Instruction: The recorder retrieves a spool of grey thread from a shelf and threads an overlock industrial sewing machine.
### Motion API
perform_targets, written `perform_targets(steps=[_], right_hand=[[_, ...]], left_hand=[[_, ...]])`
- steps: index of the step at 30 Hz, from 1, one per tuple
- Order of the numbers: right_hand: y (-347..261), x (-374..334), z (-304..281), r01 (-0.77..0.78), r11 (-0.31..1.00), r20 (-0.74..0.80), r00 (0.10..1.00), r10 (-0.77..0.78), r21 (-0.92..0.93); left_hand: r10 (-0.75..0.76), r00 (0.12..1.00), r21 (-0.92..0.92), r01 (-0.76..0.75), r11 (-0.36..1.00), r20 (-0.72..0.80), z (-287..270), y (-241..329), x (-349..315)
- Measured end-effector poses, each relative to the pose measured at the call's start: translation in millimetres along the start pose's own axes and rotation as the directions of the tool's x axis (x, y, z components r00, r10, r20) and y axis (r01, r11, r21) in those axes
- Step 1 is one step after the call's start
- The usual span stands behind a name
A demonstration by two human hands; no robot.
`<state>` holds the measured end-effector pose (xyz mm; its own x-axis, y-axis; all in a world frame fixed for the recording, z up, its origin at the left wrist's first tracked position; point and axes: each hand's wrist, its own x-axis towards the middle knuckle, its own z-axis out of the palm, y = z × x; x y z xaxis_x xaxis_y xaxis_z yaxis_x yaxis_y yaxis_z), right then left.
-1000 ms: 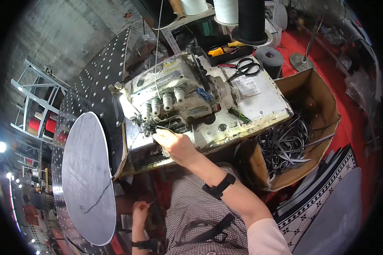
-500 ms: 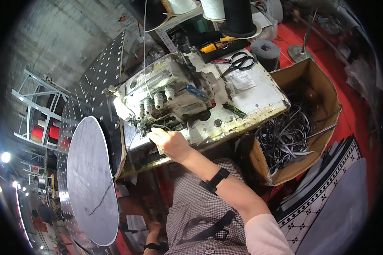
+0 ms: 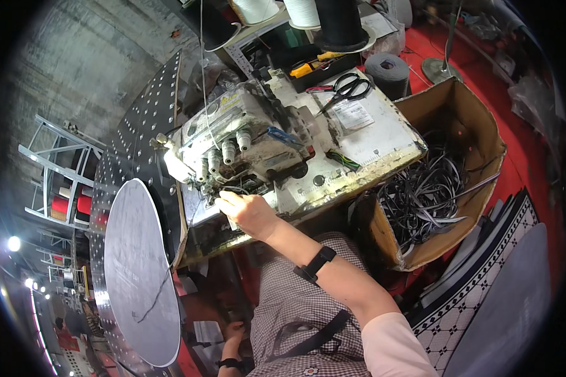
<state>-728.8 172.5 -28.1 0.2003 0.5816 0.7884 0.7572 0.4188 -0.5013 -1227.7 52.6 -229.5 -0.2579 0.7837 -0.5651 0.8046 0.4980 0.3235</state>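
Observation:
An overlock sewing machine (image 3: 245, 116), worn and dusty, stands on a white machine table. At its front, beside the needle area, my right hand (image 3: 251, 215) has its fingers pinched together. Whatever they hold is too small to make out. A dark band circles my right wrist. Low in the view, left of my checked apron (image 3: 283, 295), is my left hand (image 3: 234, 331); its fingers are too small and shadowed to read. A grey oval mat (image 3: 138, 264) with a dark thread tail hangs over the studded table at the left.
Black-handled scissors (image 3: 346, 91), blue tweezers (image 3: 284, 136) and a green-black small tool (image 3: 343, 159) lie about the machine. Thread cones (image 3: 339, 25) stand behind. At right, a cardboard box (image 3: 478, 125) holds tangled binding strips; stacked mats (image 3: 503, 301) lie below it.
The whole view has shifted slightly, with the machine sitting a little further left. My right hand keeps its pinch at the needle area. My left hand has moved little.

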Motion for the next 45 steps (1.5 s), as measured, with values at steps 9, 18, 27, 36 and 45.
perform_targets(steps=[9,18,27,36,45], right_hand=[[-1,2,1,0.032,0.999,-0.042,0.999,-0.032,0.012],[0,1,8,0.040,0.999,-0.061,0.997,-0.039,0.010],[0,-3,8,0.017,1.000,-0.098,0.995,-0.015,0.019],[2,-8,0,-0.034,0.999,-0.020,0.999,0.034,-0.004],[3,-10,3,-0.039,0.999,0.008,0.999,0.039,0.005]], left_hand=[[0.008,1.000,0.081,-0.007,0.997,-0.009,6,-4,3],[0.003,1.000,0.107,-0.002,0.994,-0.006,9,-14,11],[0.057,0.998,0.085,-0.060,0.995,0.039,10,1,2],[0.020,0.999,0.041,-0.022,0.999,0.034,8,31,-23],[0.024,0.999,0.090,-0.027,0.996,0.034,8,51,-36]])
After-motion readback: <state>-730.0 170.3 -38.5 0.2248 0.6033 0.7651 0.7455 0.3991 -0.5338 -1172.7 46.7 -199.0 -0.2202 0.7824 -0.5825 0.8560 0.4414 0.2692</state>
